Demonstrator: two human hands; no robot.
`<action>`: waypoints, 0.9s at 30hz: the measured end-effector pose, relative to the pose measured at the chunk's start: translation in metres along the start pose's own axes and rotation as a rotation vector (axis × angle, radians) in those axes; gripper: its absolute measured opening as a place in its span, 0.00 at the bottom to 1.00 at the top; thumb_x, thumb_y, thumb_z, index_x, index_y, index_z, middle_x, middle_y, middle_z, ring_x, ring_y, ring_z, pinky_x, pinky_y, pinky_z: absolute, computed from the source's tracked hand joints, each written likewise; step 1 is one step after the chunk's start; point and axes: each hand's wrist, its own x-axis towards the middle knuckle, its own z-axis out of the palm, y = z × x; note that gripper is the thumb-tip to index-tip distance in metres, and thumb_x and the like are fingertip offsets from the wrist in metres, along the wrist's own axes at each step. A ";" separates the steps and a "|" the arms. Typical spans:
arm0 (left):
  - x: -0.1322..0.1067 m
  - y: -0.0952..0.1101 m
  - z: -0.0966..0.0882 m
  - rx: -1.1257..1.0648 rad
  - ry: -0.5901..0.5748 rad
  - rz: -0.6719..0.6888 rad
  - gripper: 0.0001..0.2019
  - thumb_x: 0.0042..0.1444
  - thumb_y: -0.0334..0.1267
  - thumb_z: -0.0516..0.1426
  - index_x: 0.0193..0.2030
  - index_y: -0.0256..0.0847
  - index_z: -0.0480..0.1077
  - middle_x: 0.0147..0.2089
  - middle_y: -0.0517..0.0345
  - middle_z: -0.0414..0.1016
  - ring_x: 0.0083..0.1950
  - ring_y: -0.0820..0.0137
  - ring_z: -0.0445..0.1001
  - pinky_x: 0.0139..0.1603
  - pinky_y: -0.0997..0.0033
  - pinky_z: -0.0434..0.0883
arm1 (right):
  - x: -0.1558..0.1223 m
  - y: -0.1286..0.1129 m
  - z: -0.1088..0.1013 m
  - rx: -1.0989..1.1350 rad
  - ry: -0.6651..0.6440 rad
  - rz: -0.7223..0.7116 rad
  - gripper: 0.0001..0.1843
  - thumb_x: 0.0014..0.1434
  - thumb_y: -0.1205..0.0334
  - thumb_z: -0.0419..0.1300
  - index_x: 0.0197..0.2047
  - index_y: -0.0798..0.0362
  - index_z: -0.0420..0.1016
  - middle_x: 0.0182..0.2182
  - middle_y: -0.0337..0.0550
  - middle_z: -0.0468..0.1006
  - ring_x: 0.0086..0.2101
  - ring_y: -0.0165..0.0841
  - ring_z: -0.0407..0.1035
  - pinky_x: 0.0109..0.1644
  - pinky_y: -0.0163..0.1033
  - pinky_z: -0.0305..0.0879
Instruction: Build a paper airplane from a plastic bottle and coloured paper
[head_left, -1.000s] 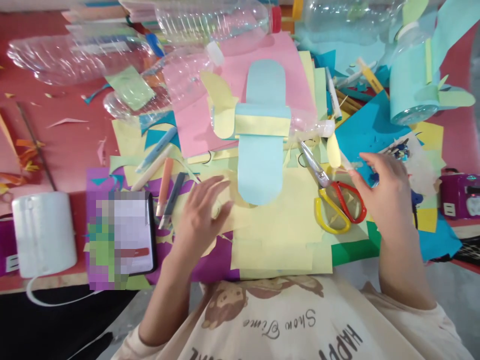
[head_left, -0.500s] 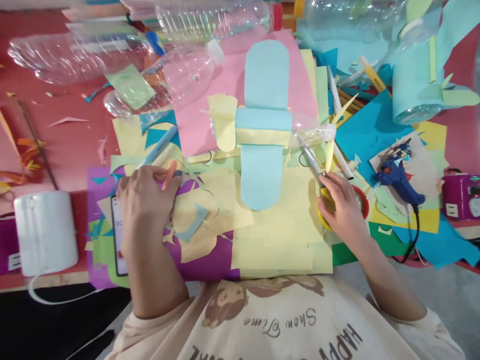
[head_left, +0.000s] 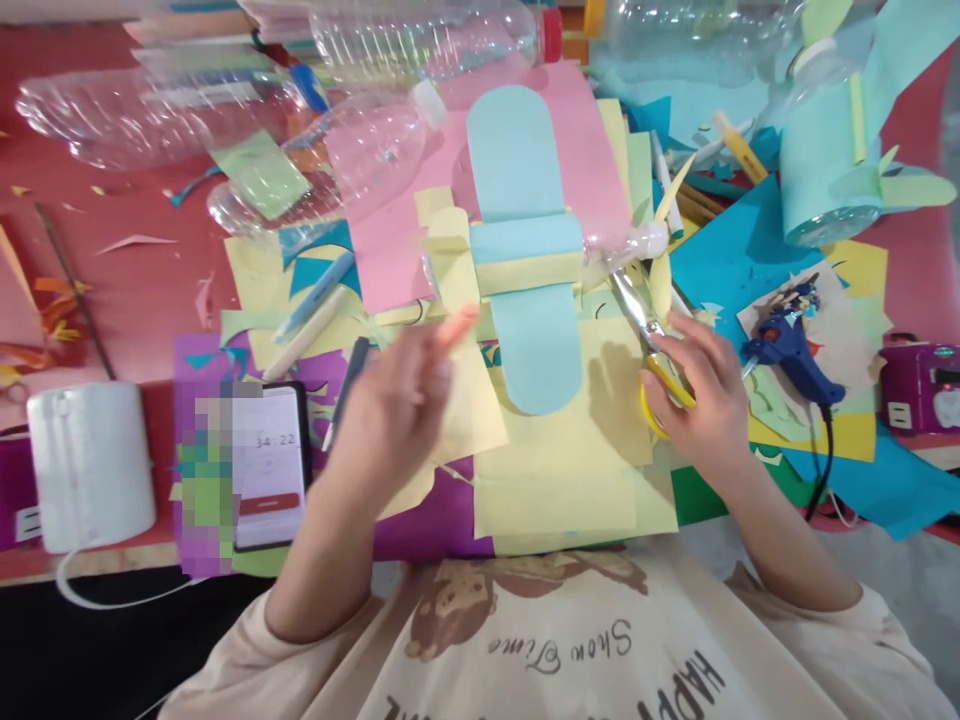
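A small clear bottle dressed as a paper plane [head_left: 525, 245], with light blue wings, a yellow tail and a yellow propeller [head_left: 661, 262], lies on pink and yellow paper sheets [head_left: 570, 470]. My left hand [head_left: 394, 405] is blurred by motion just left of the lower wing, closed around an orange pen whose tip [head_left: 459, 322] pokes out past the fingers. My right hand [head_left: 701, 395] is closed over the handles of the yellow-handled scissors [head_left: 654, 352], whose blades point up towards the propeller.
A phone [head_left: 268, 465] and a white roll [head_left: 90, 465] lie at the left. A grey cutter [head_left: 346, 378] and markers [head_left: 315, 295] are near them. A blue glue gun [head_left: 789, 350], a purple box [head_left: 924, 388], a blue-wrapped bottle [head_left: 825, 170] and empty bottles [head_left: 150, 110] surround the work.
My left hand picked the orange pen off the table and swung right towards the plane. My right hand came off the glue gun side and closed on the scissors.
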 end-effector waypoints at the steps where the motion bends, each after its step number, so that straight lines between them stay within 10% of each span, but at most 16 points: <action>1: 0.001 0.009 0.007 -0.066 -0.122 0.114 0.13 0.66 0.36 0.46 0.52 0.42 0.68 0.38 0.56 0.76 0.30 0.73 0.71 0.31 0.74 0.67 | 0.003 -0.007 -0.002 0.097 -0.022 -0.018 0.18 0.63 0.62 0.56 0.56 0.45 0.68 0.52 0.51 0.75 0.53 0.44 0.71 0.55 0.53 0.71; 4: 0.006 0.028 0.029 -0.147 -0.359 0.310 0.14 0.68 0.39 0.45 0.55 0.44 0.65 0.34 0.60 0.76 0.30 0.73 0.73 0.30 0.76 0.67 | 0.017 -0.025 0.000 0.482 -0.316 -0.020 0.24 0.64 0.53 0.57 0.61 0.48 0.65 0.47 0.48 0.78 0.46 0.38 0.74 0.48 0.45 0.74; 9: 0.011 0.032 0.049 -0.127 -0.331 0.415 0.11 0.68 0.36 0.43 0.41 0.37 0.65 0.31 0.55 0.74 0.29 0.71 0.72 0.27 0.74 0.66 | 0.036 -0.038 0.015 0.820 -0.656 0.166 0.25 0.68 0.47 0.47 0.63 0.47 0.67 0.46 0.45 0.78 0.39 0.32 0.74 0.45 0.40 0.72; 20: 0.008 0.022 0.047 -0.149 -0.396 0.365 0.13 0.68 0.36 0.44 0.49 0.39 0.67 0.29 0.59 0.75 0.26 0.74 0.72 0.25 0.78 0.64 | 0.035 -0.030 0.033 0.943 -0.616 0.249 0.24 0.65 0.52 0.48 0.61 0.47 0.71 0.23 0.35 0.71 0.26 0.29 0.66 0.31 0.35 0.69; 27: 0.009 0.015 0.048 -0.113 -0.388 0.354 0.17 0.69 0.44 0.44 0.56 0.43 0.67 0.33 0.59 0.76 0.26 0.75 0.73 0.25 0.77 0.64 | 0.033 -0.025 0.031 0.943 -0.625 0.197 0.24 0.66 0.50 0.48 0.62 0.45 0.69 0.30 0.37 0.78 0.27 0.28 0.68 0.29 0.35 0.69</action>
